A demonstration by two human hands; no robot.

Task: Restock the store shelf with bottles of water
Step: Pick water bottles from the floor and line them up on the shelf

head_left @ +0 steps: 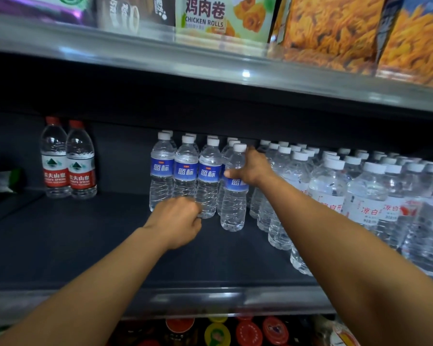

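Observation:
On the dark middle shelf (85, 240) stand several blue-label water bottles with white caps. My right hand (250, 168) grips the front-most blue-label bottle (234, 208) around its upper body, just above the label; it stands upright on the shelf. My left hand (178, 221) is curled low in front of the row, against the base of a blue-label bottle (208, 181); whether it holds that bottle I cannot tell. Two more blue-label bottles (161, 168) stand to its left.
Two red-label bottles (68, 161) stand at the back left. Several white-label bottles (365, 201) crowd the right side. The shelf above (210, 61) carries snack bags. Below the front edge are coloured bottle caps (248, 330).

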